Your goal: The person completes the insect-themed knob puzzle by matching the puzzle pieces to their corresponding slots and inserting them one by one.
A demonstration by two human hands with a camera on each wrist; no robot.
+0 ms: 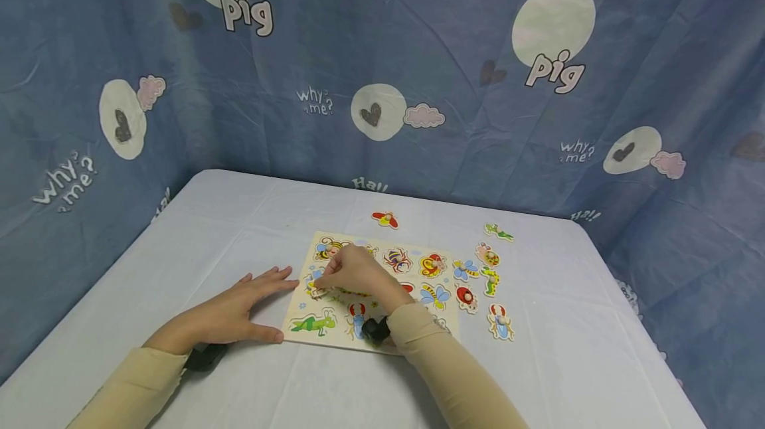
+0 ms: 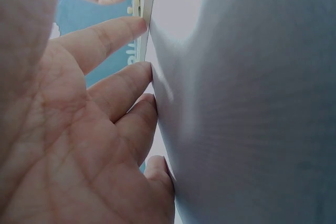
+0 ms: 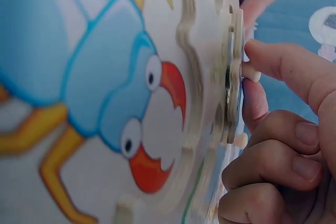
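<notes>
A wooden peg puzzle board (image 1: 335,341) with printed insects lies on the white table. My right hand (image 1: 358,273) is over its left part. Between thumb and index finger it pinches the peg (image 3: 251,72) of a small puzzle piece (image 3: 234,77) with blue and yellow colours, close over the board's surface; its other fingers are curled. Much of the piece is hidden by the fingers in the head view. My left hand (image 1: 239,306) rests on the table with fingers spread, thumb and fingertips right at the board's left edge.
Right of the board lie loose pieces: a blue beetle (image 1: 501,323), a ladybug (image 1: 466,298), a caterpillar (image 1: 490,281), a dragonfly (image 1: 465,270) and a grasshopper (image 1: 499,232) among them. A red-winged insect piece (image 1: 385,219) lies behind the board. A blue curtain (image 1: 454,163) hangs behind the table.
</notes>
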